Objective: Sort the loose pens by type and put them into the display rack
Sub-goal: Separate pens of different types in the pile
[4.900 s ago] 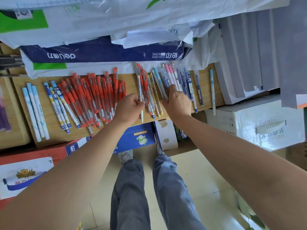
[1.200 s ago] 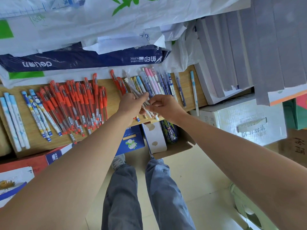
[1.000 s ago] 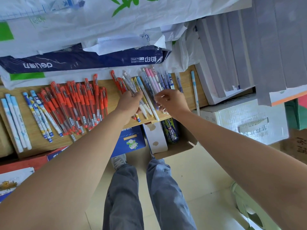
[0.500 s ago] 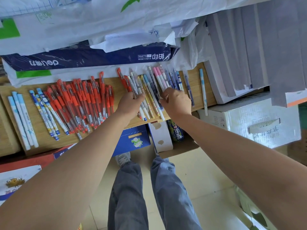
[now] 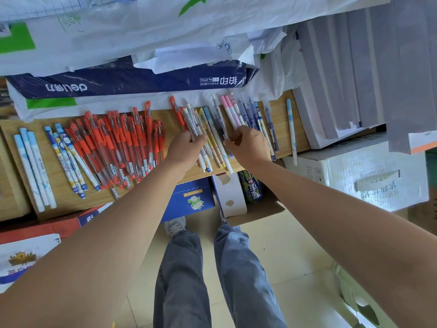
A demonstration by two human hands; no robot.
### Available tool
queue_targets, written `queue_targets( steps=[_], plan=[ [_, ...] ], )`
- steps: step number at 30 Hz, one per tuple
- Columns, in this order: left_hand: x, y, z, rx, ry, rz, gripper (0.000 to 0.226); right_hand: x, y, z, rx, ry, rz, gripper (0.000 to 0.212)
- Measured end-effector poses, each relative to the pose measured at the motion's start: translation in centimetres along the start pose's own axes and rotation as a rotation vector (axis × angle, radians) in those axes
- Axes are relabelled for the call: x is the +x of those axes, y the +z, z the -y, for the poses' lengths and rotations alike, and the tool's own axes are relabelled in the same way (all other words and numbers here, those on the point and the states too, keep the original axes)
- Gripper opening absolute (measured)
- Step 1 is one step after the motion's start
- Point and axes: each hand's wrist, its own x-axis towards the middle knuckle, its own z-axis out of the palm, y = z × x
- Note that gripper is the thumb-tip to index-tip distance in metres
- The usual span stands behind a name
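While both hands work at the wooden board (image 5: 280, 119), we list what lies on it from left to right.

- Item one: three pale blue-and-white pens (image 5: 33, 169), side by side at the far left.
- Item two: a small group of blue-capped cartoon pens (image 5: 68, 159), just beside them.
- Item three: a large spread of red gel pens (image 5: 118, 143), overlapping, caps pointing away from us.
- Item four: a mixed bunch (image 5: 217, 147) of yellow, pale blue and white pens between the two hands.
- Item five: pink-capped pens (image 5: 230, 112) and dark blue pens (image 5: 251, 114), partly under the right hand.
- Item six: one pale blue pen (image 5: 291, 131) alone near the board's right end, its tip past the front edge.

Our left hand (image 5: 186, 150) has its fingers curled round a few clear-barrelled pens (image 5: 192, 124), which slant across the mixed bunch. Our right hand (image 5: 250, 145) pinches the near end of a dark-barrelled pen (image 5: 220, 119) between thumb and forefinger; the other fingers are curled.

Behind the board: a blue Deli paper ream (image 5: 118, 82) under white plastic bags (image 5: 165, 31). Below its front edge: a blue box (image 5: 191, 197), a drink can (image 5: 250, 188) and a white carton (image 5: 354, 176).
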Motion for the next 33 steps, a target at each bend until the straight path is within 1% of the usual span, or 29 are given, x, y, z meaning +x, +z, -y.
queue_targets(
  steps=[2,4,6,8,11,14,16,18,19,21,22,24,26,28,31,33],
  plan=[
    [-0.2,0.2,-0.1,-0.019,0.002,-0.016,0.037,-0.4,-0.5,0.1,0.189,-0.062,0.032,0.01],
    [-0.6,0.6,-0.5,-0.068,0.005,-0.019,0.035,-0.8,-1.1,0.3,0.345,-0.094,0.139,0.008],
    [-1.2,1.0,-1.1,-0.125,0.009,-0.018,0.028,-1.3,-1.5,0.5,0.426,-0.106,0.267,0.006],
    [-1.8,1.2,-1.5,-0.19,0.018,-0.004,0.021,-1.5,-1.7,0.5,0.448,-0.127,0.338,0.007],
    [-2.5,1.0,-1.7,-0.265,0.014,0.026,0.02,-1.7,-2.1,0.6,0.459,-0.137,0.384,0.007],
    [-3.3,0.6,-1.9,-0.334,-0.006,-0.013,0.02,-2.1,-2.3,1.4,0.46,-0.181,0.378,0.01],
    [-3.9,0.2,-2.0,-0.369,-0.002,-0.04,0.019,-2.5,-2.4,2.4,0.483,-0.149,0.439,0.024],
    [-4.7,-0.3,-2.0,-0.386,0.006,-0.046,0.021,-3.0,-2.5,3.6,0.46,-0.141,0.542,0.035],
    [-5.1,-0.5,-2.1,-0.383,0.008,-0.049,0.022,-3.2,-2.5,4.0,0.423,-0.178,0.585,0.035],
    [-6.1,-1.1,-2.0,-0.357,0.011,-0.073,0.027,-3.7,-2.5,4.9,0.361,-0.239,0.658,0.025],
    [-6.6,-1.3,-1.8,-0.35,0.012,-0.087,0.029,-4.0,-2.4,5.4,0.341,-0.244,0.695,0.021],
    [-7.6,-1.9,-1.3,-0.366,0.023,-0.094,0.033,-4.8,-2.2,6.6,0.341,-0.224,0.783,0.021],
    [-8.6,-2.6,-0.8,-0.392,0.011,-0.103,0.032,-5.9,-2.0,8.0,0.355,-0.208,0.856,0.02],
    [-9.4,-3.7,-0.2,-0.479,-0.028,-0.152,0.029,-6.7,-1.6,9.0,0.316,-0.244,0.896,0.017],
    [-10.8,-6.3,1.1,-0.671,-0.142,-0.324,0.032,-8.1,-0.6,10.4,0.224,-0.292,0.968,0.018],
    [-11.8,-8.0,2.1,-0.703,-0.173,-0.354,0.032,-9.1,0.0,11.8,0.201,-0.298,1.002,0.021]
  ],
)
